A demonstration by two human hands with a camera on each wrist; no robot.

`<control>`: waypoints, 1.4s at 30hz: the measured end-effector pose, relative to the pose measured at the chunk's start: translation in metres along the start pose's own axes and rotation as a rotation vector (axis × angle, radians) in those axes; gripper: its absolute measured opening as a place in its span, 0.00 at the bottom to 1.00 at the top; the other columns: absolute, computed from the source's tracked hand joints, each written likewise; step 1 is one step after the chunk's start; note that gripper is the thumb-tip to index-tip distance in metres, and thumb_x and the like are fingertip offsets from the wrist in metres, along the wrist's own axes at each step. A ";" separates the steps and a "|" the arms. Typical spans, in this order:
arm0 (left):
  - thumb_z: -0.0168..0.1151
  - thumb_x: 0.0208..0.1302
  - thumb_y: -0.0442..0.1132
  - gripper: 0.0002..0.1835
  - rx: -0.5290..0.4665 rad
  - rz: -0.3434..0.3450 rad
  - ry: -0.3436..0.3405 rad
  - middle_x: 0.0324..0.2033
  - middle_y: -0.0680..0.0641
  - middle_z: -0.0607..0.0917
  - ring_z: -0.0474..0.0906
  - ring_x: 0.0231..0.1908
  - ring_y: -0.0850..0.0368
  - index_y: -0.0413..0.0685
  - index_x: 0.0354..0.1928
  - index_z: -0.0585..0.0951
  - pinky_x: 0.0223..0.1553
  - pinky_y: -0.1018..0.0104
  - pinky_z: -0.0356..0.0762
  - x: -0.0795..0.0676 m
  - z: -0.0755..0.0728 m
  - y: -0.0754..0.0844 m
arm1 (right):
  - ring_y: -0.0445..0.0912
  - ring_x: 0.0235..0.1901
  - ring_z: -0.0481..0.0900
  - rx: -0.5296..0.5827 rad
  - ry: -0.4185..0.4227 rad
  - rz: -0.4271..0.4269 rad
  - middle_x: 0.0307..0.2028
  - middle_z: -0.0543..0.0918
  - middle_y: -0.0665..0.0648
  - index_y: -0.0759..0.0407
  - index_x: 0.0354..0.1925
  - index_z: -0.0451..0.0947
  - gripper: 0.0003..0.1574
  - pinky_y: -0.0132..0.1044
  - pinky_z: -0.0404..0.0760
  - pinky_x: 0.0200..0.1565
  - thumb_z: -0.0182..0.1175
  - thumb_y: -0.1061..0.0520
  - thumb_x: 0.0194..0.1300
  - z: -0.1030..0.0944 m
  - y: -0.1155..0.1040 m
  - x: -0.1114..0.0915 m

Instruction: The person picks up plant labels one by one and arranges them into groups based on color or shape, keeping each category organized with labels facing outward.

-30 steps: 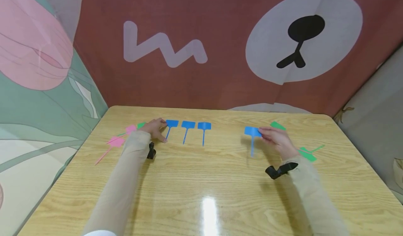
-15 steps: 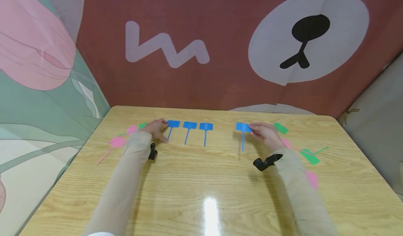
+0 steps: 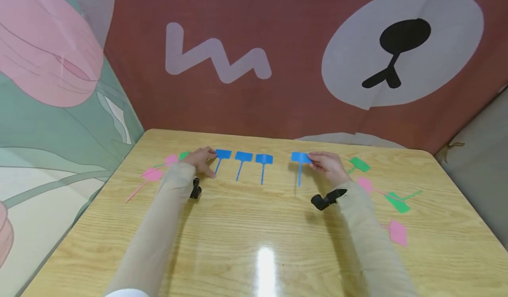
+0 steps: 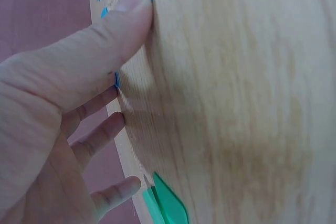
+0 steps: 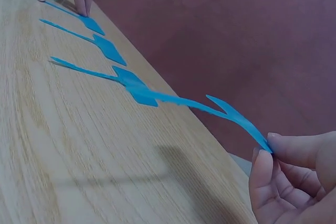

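Note:
Three blue T-shaped plant labels lie in a row at the back of the table, stems toward the front: a left one (image 3: 223,154), a middle one (image 3: 244,156) and a right one (image 3: 264,159). My left hand (image 3: 201,159) rests at the left one, fingertips by its head and thumb at its stem's tip; the fingers are spread in the left wrist view. Between thumb and fingers, my right hand (image 3: 328,167) pinches another blue plant label (image 5: 231,114) by its head's edge. That label is raised, its shadow falling on the wood, with its stem pointing to the front.
Pink plant labels (image 3: 152,175) and a partly hidden green one (image 3: 184,155) lie left of the left hand. On the right are green labels (image 3: 360,164) and pink ones (image 3: 398,232), some overlapping. A printed cloth (image 3: 278,107) stands behind the wooden table (image 3: 238,226).
My right hand has carried its blue plant label leftward, closer to the row, uncovering pink labels on the right. The left hand stays at the left label. The head view has shifted slightly.

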State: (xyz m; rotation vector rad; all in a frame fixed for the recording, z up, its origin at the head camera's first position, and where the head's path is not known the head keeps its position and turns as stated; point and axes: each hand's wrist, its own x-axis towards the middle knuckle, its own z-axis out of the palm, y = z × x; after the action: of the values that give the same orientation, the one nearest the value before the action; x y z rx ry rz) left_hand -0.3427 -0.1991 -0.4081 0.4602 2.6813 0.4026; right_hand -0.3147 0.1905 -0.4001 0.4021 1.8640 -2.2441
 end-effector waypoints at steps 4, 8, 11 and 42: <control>0.67 0.52 0.47 0.43 0.005 0.013 0.002 0.65 0.41 0.58 0.49 0.64 0.41 0.40 0.67 0.59 0.61 0.43 0.51 0.000 0.000 -0.001 | 0.39 0.22 0.77 0.015 0.012 -0.005 0.22 0.81 0.50 0.75 0.53 0.66 0.23 0.26 0.77 0.28 0.56 0.70 0.60 0.008 0.000 0.004; 0.68 0.52 0.47 0.43 0.007 0.017 0.007 0.65 0.41 0.58 0.49 0.64 0.41 0.39 0.67 0.59 0.61 0.43 0.50 -0.002 -0.001 0.001 | 0.39 0.22 0.77 0.019 0.016 -0.005 0.21 0.81 0.51 0.75 0.52 0.67 0.22 0.26 0.77 0.27 0.56 0.71 0.59 0.014 0.000 0.007; 0.68 0.52 0.46 0.44 0.000 0.016 0.006 0.64 0.40 0.58 0.50 0.64 0.41 0.39 0.67 0.59 0.61 0.44 0.51 -0.003 -0.002 0.002 | 0.39 0.22 0.77 0.004 0.019 -0.002 0.22 0.81 0.51 0.75 0.52 0.68 0.21 0.26 0.77 0.27 0.56 0.70 0.59 0.017 -0.001 0.010; 0.65 0.54 0.47 0.42 -0.019 -0.028 -0.009 0.66 0.43 0.56 0.48 0.65 0.43 0.43 0.68 0.57 0.62 0.45 0.49 -0.006 -0.003 0.005 | 0.38 0.20 0.76 -0.229 0.084 -0.030 0.25 0.77 0.53 0.78 0.50 0.69 0.20 0.28 0.79 0.27 0.56 0.71 0.58 0.039 0.020 0.044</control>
State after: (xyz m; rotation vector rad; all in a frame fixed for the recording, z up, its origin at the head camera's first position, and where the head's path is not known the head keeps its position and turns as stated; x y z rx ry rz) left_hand -0.3369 -0.1972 -0.4018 0.4177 2.6694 0.4171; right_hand -0.3531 0.1498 -0.4262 0.4375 2.1536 -2.0284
